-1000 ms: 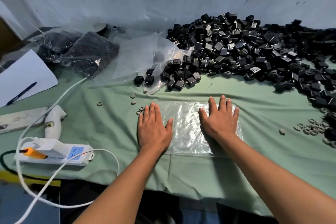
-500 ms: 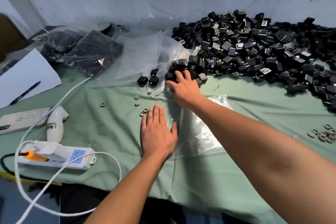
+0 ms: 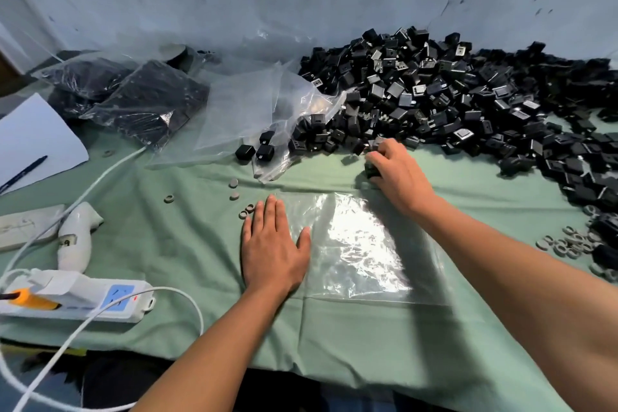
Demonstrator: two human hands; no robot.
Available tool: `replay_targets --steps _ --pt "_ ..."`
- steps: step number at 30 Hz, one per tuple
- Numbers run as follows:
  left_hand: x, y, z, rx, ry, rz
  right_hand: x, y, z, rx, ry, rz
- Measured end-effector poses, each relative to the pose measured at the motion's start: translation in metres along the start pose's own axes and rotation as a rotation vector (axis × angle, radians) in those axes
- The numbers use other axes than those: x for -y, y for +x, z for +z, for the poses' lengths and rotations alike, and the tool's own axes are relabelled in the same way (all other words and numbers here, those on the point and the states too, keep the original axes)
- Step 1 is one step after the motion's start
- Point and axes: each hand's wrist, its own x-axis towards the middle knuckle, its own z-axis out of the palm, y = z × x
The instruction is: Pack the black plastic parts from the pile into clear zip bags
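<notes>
right fingers (image 3: pixel 376 157) around black parts (image 3: pixel 371 170) beside pile (image 3: pixel 451 100)

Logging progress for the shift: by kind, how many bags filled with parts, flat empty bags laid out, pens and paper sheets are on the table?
Bags filled with black parts: 2
Flat empty bag: 1
Pen: 1
Paper sheet: 1
Total: 5

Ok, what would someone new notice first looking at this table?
The big pile of black plastic parts heaped along the far right against the wall. Then the clear zip bag lying flat front and centre, with the left hand pressing its edge and the right hand gripping parts at the pile's edge.
</notes>
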Motion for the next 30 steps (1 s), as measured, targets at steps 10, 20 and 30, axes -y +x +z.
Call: replay_targets --steps 10,20,30 --pt "-0.008 0.014 -0.02 0.112 0.22 0.069 -0.049 -0.065 -0.034 -0.001 0.307 0.444" --pt "-0.168 -0.006 -0.045 0.048 -0.199 0.302 -0.061 -0.113 -0.043 -0.131 1.252 1.008" --pt "-0.209 -0.014 -0.032 0.269 -0.26 0.196 -0.059 -0.151 -0.058 -0.074 1.335 0.771"
